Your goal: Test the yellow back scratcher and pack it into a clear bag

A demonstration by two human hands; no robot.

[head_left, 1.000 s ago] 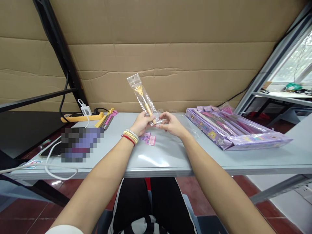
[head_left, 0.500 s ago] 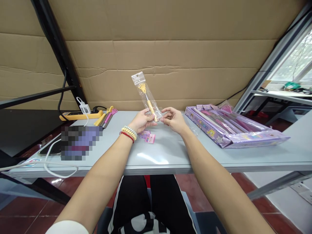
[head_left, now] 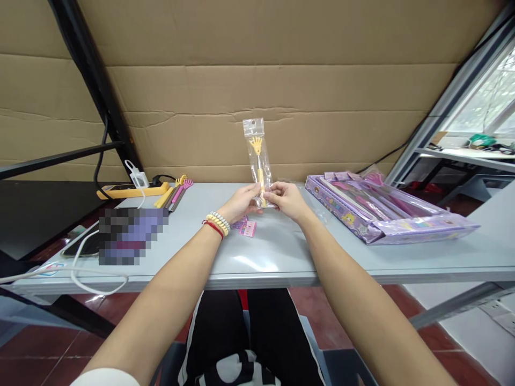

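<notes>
A clear plastic sleeve [head_left: 258,155] with a yellow hand-shaped back scratcher inside stands nearly upright above the grey table [head_left: 281,257]. My left hand [head_left: 241,201] and my right hand [head_left: 287,200] both pinch its lower end, fingers closed on it. Bracelets circle my left wrist. Small pink paper tags [head_left: 245,227] lie on the table just below my hands.
A purple display box [head_left: 382,214] of pink packaged items lies at the right. At the back left are loose yellow and pink scratchers [head_left: 179,191], a yellow power strip [head_left: 132,189] and white cables. A phone sits at the left edge. A cardboard wall stands behind the table.
The sleeve swung from leaning left to nearly upright and shifted right. Both hands drew closer together on its lower end.
</notes>
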